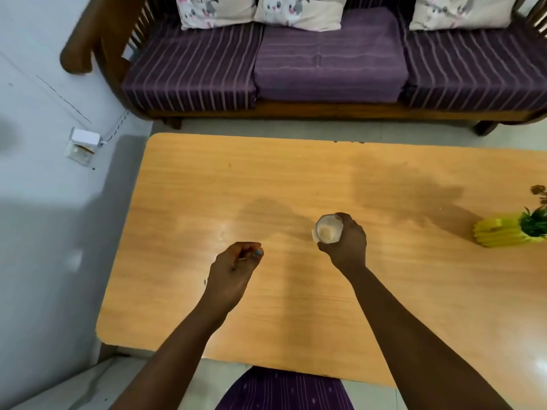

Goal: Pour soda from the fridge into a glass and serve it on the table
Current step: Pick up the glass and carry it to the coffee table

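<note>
Here, in the head view, a long light-wood table with rounded corners point(296, 179) fills the middle of the scene, and both bare forearms reach out over its near edge. The right hand point(346, 247) is wrapped around a clear drinking glass holding a pale, cloudy drink point(328, 229), fingers curled along the glass's right and near sides, thumb at the near side; the glass stands upright near the middle of the table, though whether its base touches the wood cannot be told from above. The left hand point(236, 264) hovers over the table to the left of the glass, well apart from it, loosely curled with nothing in it, a painted blue nail showing at one fingertip. At the right edge of the table sits a yellow ribbed pot with a green plant point(509, 232), apart from the glass. Beyond the far edge stands a dark wooden sofa with purple striped cushions point(328, 63), with cream printed pillows point(299, 10) along its back. On the pale wall to the left is a white plug in a socket point(84, 143).
</note>
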